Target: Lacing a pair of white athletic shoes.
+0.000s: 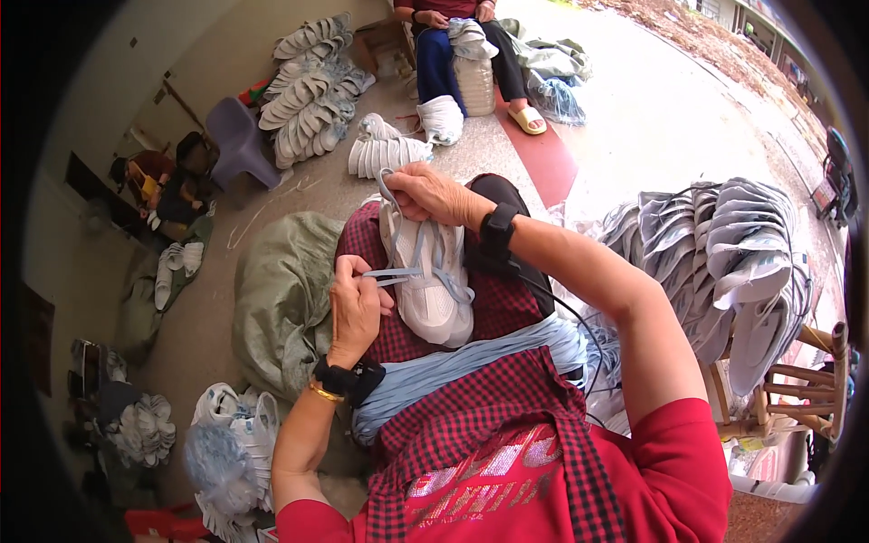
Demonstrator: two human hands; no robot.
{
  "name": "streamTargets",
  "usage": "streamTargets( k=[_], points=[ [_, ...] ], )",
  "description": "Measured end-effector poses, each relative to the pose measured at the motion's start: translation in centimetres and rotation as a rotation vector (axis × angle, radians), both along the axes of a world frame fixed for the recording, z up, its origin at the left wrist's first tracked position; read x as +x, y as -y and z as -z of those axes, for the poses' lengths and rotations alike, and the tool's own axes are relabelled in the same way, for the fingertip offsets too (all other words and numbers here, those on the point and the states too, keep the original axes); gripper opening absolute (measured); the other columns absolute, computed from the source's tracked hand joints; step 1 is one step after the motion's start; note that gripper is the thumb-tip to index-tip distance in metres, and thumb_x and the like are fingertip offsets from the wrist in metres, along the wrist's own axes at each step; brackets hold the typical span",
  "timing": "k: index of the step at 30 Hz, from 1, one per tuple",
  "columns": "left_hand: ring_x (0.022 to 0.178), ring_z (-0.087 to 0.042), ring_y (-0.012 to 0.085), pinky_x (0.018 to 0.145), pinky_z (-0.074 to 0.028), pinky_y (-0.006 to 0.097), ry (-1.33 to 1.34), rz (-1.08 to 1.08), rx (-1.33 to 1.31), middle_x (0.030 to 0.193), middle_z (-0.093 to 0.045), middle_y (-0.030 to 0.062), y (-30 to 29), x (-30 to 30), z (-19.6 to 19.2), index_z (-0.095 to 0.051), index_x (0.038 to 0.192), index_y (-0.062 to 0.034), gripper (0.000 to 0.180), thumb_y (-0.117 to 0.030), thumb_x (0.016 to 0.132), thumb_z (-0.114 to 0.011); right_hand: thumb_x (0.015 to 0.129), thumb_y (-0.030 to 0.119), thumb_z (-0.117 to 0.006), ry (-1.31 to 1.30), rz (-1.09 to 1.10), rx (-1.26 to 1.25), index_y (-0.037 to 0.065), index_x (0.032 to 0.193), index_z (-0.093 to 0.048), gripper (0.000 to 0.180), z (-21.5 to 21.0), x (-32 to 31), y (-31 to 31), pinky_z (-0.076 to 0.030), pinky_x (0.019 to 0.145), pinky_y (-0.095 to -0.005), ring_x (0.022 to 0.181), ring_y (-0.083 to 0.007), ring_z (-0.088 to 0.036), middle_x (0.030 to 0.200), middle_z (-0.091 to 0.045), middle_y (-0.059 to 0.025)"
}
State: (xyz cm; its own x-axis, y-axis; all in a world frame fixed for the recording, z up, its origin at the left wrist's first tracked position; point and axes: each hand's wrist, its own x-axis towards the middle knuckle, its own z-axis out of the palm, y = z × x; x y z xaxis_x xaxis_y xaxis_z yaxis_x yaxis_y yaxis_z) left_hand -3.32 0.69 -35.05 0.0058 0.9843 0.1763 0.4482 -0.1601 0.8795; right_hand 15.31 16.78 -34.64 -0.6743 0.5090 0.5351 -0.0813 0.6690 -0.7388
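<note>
On my lap lies a white shoe upper, its rounded toe toward me, with a flat grey-blue shoelace threaded across it. My left hand is closed in a pinch on strands of that lace at the upper's left side. At the far end, my right hand is closed on the lace, which loops up beside its fingers; the fingertips are partly hidden. Across my thighs, nearer to me, stretches a thick bundle of light blue laces. Beneath the upper is a red-and-black checked apron.
Stacked shoe uppers rise at my right above a bamboo stool. A green sack and more uppers lie to my left. Ahead sits a person by other uppers. A purple chair stands far left.
</note>
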Motion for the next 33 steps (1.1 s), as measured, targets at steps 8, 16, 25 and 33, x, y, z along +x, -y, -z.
streamTargets(
  k=[8,16,25,33],
  points=[
    [0.077,-0.060,0.0153,0.062,-0.051,0.027,-0.278,-0.075,0.309,0.089,-0.060,0.0068,1.7,0.4,-1.7,-0.055,0.105,-0.0005,0.031,0.012,0.077,-0.061,0.097,0.010,-0.048,-0.031,-0.050,-0.153,0.002,0.082,-0.046,0.017,-0.3,-0.3,0.1,-0.034,0.044,-0.0260,0.052,-0.0068,-0.044,0.068,-0.044,0.0007],
    [0.085,-0.054,0.0293,0.076,-0.045,0.039,-0.738,0.377,0.573,0.085,-0.056,0.0095,2.4,6.4,-1.7,-0.069,0.086,-0.0053,0.015,-0.006,0.073,-0.076,0.098,0.011,-0.048,-0.046,-0.145,-0.353,0.002,0.081,-0.047,0.019,0.0,-0.4,-0.6,-0.036,0.045,-0.0251,0.052,-0.0058,-0.045,0.066,-0.044,0.0025],
    [0.087,-0.055,0.0310,0.079,-0.045,0.041,-0.626,0.552,0.438,0.085,-0.059,0.0118,2.0,6.1,-2.2,-0.067,0.078,-0.0021,0.007,0.000,0.073,-0.072,0.099,0.015,-0.050,-0.069,-0.061,-0.254,0.002,0.085,-0.053,0.019,0.2,-0.5,-0.2,-0.044,0.051,-0.0245,0.057,-0.0068,-0.052,0.068,-0.050,0.0012],
    [0.074,-0.056,0.0299,0.067,-0.047,0.040,-0.863,0.284,0.954,0.079,-0.058,0.0098,-0.9,7.4,-4.2,-0.065,0.090,-0.0060,0.027,0.005,0.066,-0.071,0.090,0.008,-0.057,-0.016,0.114,0.176,-0.001,0.085,-0.053,0.011,0.1,-0.9,-0.1,-0.046,0.050,-0.0301,0.056,-0.0119,-0.056,0.066,-0.054,-0.0035]
  ],
)
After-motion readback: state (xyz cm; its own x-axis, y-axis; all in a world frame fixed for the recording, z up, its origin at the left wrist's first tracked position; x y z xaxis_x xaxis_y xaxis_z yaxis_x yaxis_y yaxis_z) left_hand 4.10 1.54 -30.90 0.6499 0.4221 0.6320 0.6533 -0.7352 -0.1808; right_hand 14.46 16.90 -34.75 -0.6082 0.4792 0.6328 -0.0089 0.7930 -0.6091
